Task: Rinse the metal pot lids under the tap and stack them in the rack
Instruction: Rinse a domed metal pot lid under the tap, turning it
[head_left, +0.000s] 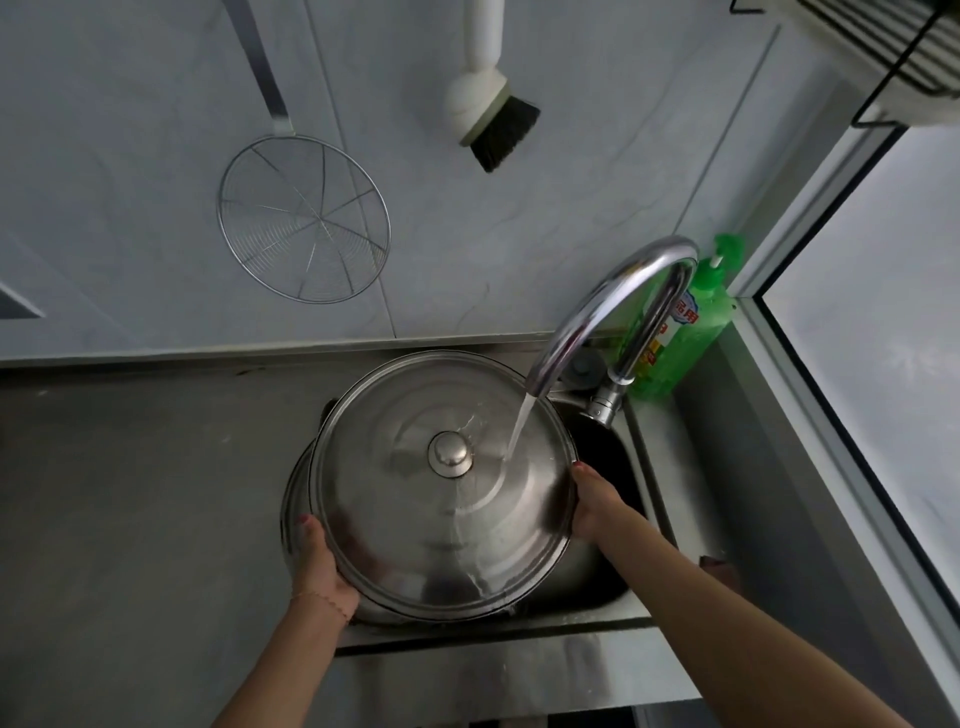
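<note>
A large round metal pot lid (415, 509) with a knob in its middle is held over the sink (631, 530), dome side up. My left hand (324, 566) grips its lower left rim, and my right hand (595, 499) grips its right rim. Water runs from the curved chrome tap (597, 317) onto the lid's right side, just right of the knob. Another metal rim (291, 499), maybe a second lid or a pot, shows under the held lid at the left. A black wire rack (904, 52) hangs at the top right corner.
A steel counter (130, 493) stretches left of the sink. A green dish soap bottle (691, 322) stands behind the tap. On the wall hang a wire skimmer (304, 218) and a white brush (488, 98). A window (883, 332) is at the right.
</note>
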